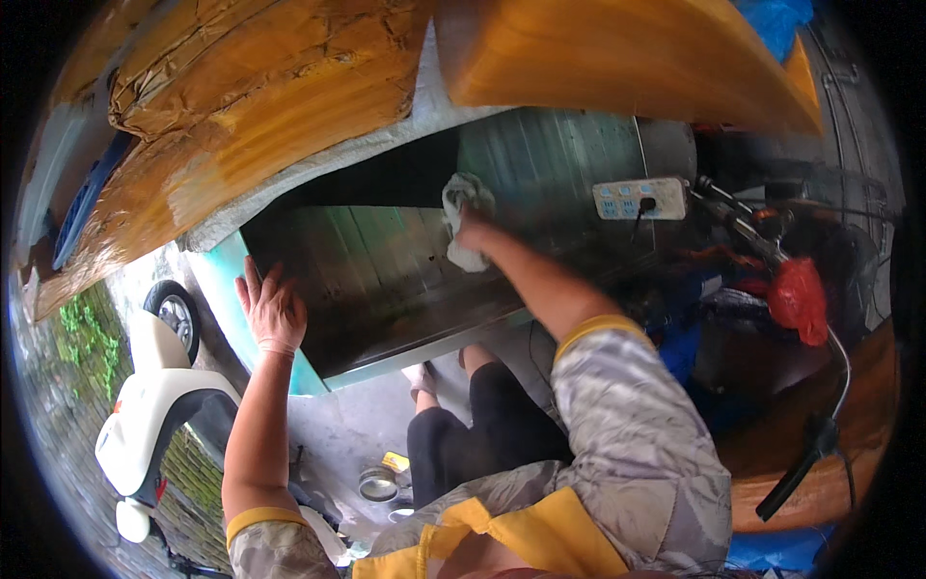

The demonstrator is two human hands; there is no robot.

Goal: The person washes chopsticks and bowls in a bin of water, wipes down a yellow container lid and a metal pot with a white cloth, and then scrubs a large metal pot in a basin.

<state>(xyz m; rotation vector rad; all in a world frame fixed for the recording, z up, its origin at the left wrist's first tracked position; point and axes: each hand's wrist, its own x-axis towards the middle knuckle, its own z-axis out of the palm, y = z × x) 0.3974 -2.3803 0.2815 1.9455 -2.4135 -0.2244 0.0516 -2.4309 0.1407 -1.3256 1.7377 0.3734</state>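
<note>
Before me is a box-like cabinet point(376, 271) with a dark, wet-looking inside and pale green edges. My right hand point(477, 230) grips a bunched white cloth point(469, 189) against or just over the cabinet's inner surface; the exact contact is hard to tell. At the left end, my left hand point(271, 307) lies with fingers spread by the pale green side panel point(217, 271). Nothing is held in it. Deep shadow hides the far inside of the cabinet.
A white power strip point(640, 200) with a plug in it is at the right. Beyond it are a handlebar point(796, 470) and a red plastic bag point(796, 300). Large brown taped cartons point(289, 108) crowd the far side. A white scooter point(163, 398) stands at the left.
</note>
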